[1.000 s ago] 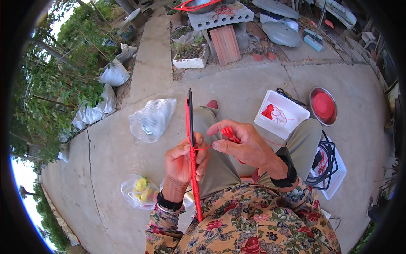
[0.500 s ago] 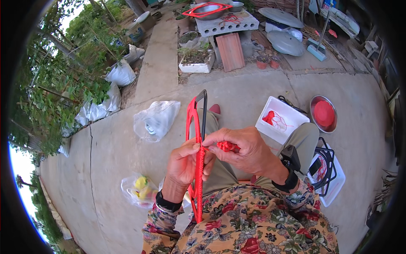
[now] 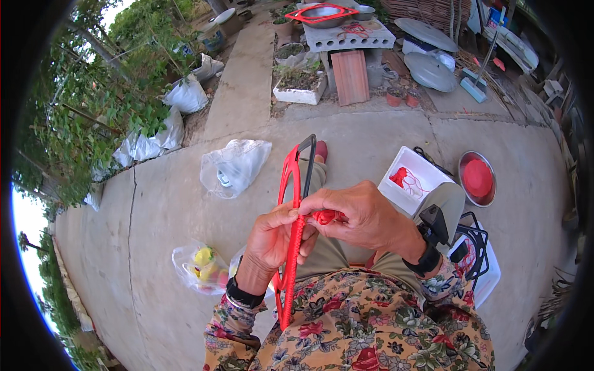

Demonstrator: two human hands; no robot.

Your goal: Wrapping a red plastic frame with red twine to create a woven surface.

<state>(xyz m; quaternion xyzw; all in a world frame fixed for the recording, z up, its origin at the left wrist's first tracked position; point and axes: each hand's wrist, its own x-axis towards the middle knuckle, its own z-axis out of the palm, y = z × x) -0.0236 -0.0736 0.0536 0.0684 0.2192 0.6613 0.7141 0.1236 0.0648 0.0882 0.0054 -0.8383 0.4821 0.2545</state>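
Observation:
A flat frame (image 3: 293, 253) stands upright over my lap, its near edge closely wrapped in red cord and its far corner bare black. My left hand (image 3: 266, 240) grips the wrapped edge, thumb on the near face and fingertips showing round the other side. Close against the frame, my right hand (image 3: 366, 217) is closed around a small bundle of red cord (image 3: 325, 216). Its thumb and forefinger meet at the wrapped edge, where the wrapping gives way to bare black. The strand between those fingertips is too small to make out.
To the right are a white foam box (image 3: 405, 176) with red cord, a metal bowl (image 3: 477, 179) holding something red, and a white tray (image 3: 489, 272) with black frames. Plastic bags (image 3: 235, 168) lie left. Ahead, a concrete slab (image 3: 352, 42) bears a red frame (image 3: 322, 13).
My right hand has turned slightly, and the red bundle sits deeper in its fingers. The left hand keeps its grip on the frame. The whole view has shifted a little.

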